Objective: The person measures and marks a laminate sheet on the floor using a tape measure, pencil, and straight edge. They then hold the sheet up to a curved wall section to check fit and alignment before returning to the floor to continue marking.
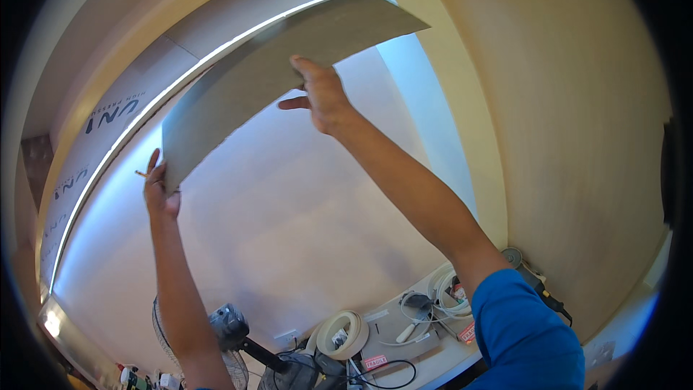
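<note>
I am holding a long, thin, flat grey-brown panel (pixel 267 72) overhead, its upper edge running beside the glowing white light strip (pixel 134 123). My left hand (pixel 160 193) is pinching the panel's lower corner, a slim tan stick (pixel 140 173) poking out at its fingers. My right hand (pixel 326 97) is bracing the long edge facing away from the strip, thumb lying on the face, one finger stretching clear; whether the others are gripping, I cannot tell. With that support sitting near mid-length, the far end could be tipping if my right hand slips, and a hard push could be scraping the strip. A drop could be striking what is sitting well below the strip: a dark electric fan (pixel 229 325), a cream ring-shaped roll (pixel 363 334) and coiled white tubing (pixel 456 312) on a pale table (pixel 437 367). The panel is showing a smooth, matt face and crisp, angular corners; the strip is washing cool light down a plain, pale wall (pixel 289 209).
</note>
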{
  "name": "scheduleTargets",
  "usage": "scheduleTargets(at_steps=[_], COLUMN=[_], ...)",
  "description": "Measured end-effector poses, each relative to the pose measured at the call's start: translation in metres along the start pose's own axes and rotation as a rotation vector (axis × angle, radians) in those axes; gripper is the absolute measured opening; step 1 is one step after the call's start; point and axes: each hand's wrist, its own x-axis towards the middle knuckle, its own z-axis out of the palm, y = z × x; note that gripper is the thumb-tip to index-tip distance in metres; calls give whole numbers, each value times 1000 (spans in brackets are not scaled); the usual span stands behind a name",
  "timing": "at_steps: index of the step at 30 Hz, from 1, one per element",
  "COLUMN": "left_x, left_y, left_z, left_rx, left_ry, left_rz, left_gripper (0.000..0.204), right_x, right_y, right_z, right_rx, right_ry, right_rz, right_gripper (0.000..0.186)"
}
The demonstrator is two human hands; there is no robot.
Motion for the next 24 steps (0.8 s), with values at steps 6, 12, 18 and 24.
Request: scheduleTargets(at_steps=[6,12,18,24], left_x=[21,-4,-4,31], left_y=[59,78,100,100], left_z=[-43,13,90,154], left_rx=[-34,-9,203,587], left_ry=[-129,-189,-367,-229], left_rz=[-70,48,337,665], left_gripper=[37,42,44,26], right_x=[8,20,82,109], right_y=[-28,-76,-152,-210], right_z=[45,52,32,14], right_rx=[-27,-61,44,5], right_ry=[-20,67,39,83], right_rz=[-60,-118,-103,-92], right_gripper=[58,62,51,75])
